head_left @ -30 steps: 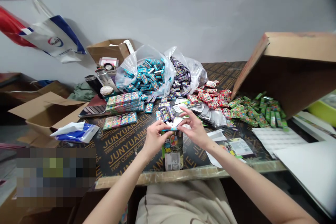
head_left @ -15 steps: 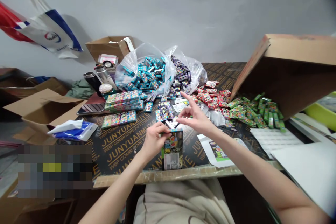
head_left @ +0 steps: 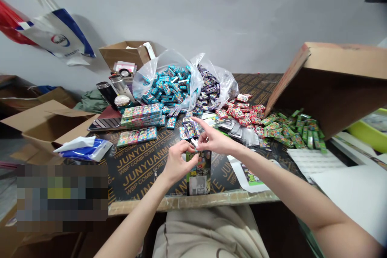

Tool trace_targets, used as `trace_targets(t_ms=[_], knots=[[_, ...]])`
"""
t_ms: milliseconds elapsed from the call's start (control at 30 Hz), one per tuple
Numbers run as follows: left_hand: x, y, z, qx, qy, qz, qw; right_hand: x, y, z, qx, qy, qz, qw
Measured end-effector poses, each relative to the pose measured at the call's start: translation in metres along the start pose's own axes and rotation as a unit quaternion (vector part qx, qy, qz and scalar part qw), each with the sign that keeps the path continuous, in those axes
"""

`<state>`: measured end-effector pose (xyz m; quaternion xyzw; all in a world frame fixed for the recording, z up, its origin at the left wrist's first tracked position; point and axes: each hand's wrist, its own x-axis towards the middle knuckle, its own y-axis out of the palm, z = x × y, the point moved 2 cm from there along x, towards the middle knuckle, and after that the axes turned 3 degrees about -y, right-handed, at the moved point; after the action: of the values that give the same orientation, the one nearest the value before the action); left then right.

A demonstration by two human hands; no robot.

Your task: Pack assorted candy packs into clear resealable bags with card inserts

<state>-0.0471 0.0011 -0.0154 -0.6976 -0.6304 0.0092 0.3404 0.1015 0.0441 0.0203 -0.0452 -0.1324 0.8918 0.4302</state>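
A small printed carton [head_left: 198, 173] stands upright near the table's front edge. My left hand [head_left: 177, 163] grips its upper left corner, fingers curled round the top. My right hand [head_left: 211, 139] is over the carton's open top, thumb and fingers pinching a small flap or packet there, the index finger stretched out. Just behind the hands lie a few loose purple packets [head_left: 189, 130].
Clear bags of blue packets [head_left: 167, 84] and purple packets [head_left: 211, 84] sit behind. Red packets [head_left: 244, 113] and green packets [head_left: 290, 131] spill from a tipped cardboard box [head_left: 335, 84]. Stacked packet trays [head_left: 142, 115], flasks [head_left: 116, 88], an open box [head_left: 48, 123] and paper sheets [head_left: 317, 159] surround the dark board [head_left: 142, 165].
My right hand came down from a raised, spread pose onto the carton's top and closed into a pinch. My left hand stayed on the carton.
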Motion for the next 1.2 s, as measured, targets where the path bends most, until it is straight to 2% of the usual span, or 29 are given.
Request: trace_targets(t_ms=[167, 267, 500, 600, 667, 733, 800, 867, 933, 1000, 1033, 1067, 1100, 1133, 1200], knots=[[0.0, 0.008, 0.005, -0.012, -0.016, -0.046, 0.999, 0.003, 0.001, -0.005, -0.013, 0.009, 0.005, 1.0], [-0.001, 0.01, 0.004, -0.014, -0.026, -0.067, 0.997, 0.003, 0.002, -0.013, -0.021, -0.01, -0.023, 0.999], [-0.003, 0.008, 0.004, -0.004, -0.041, -0.067, 0.997, 0.002, 0.005, -0.022, 0.081, -0.007, -0.066, 0.994], [-0.004, 0.008, 0.007, -0.01, -0.057, -0.065, 0.996, -0.001, 0.007, -0.028, 0.116, 0.009, -0.121, 0.986], [-0.005, 0.01, 0.012, -0.037, -0.084, -0.064, 0.994, -0.003, 0.01, -0.035, 0.158, 0.044, -0.171, 0.971], [-0.01, 0.017, 0.02, -0.11, -0.129, -0.08, 0.982, -0.005, 0.017, -0.044, 0.217, 0.095, -0.209, 0.949], [-0.018, 0.027, 0.029, -0.218, -0.188, -0.076, 0.955, -0.005, 0.024, -0.053, 0.265, 0.145, -0.235, 0.924], [-0.029, 0.034, 0.035, -0.296, -0.246, -0.024, 0.923, -0.002, 0.027, -0.061, 0.287, 0.188, -0.247, 0.906], [-0.037, 0.028, 0.037, -0.302, -0.275, 0.028, 0.912, 0.002, 0.023, -0.071, 0.278, 0.215, -0.236, 0.906], [-0.038, 0.003, 0.036, -0.246, -0.262, 0.015, 0.933, 0.009, 0.006, -0.083, 0.183, 0.193, -0.244, 0.933], [-0.035, -0.016, 0.037, -0.196, -0.243, -0.015, 0.95, 0.013, -0.006, -0.09, 0.085, 0.164, -0.26, 0.948], [-0.031, -0.037, 0.039, -0.133, -0.218, -0.054, 0.965, 0.016, -0.019, -0.096, -0.043, 0.126, -0.278, 0.951], [-0.025, -0.058, 0.043, -0.05, -0.188, -0.1, 0.976, 0.02, -0.031, -0.102, -0.184, 0.09, -0.288, 0.935], [-0.018, -0.076, 0.049, 0.047, -0.158, -0.132, 0.978, 0.024, -0.042, -0.109, -0.316, 0.066, -0.282, 0.903], [-0.003, -0.099, 0.07, 0.217, -0.108, -0.137, 0.96, 0.032, -0.057, -0.124, -0.502, 0.049, -0.225, 0.834]])
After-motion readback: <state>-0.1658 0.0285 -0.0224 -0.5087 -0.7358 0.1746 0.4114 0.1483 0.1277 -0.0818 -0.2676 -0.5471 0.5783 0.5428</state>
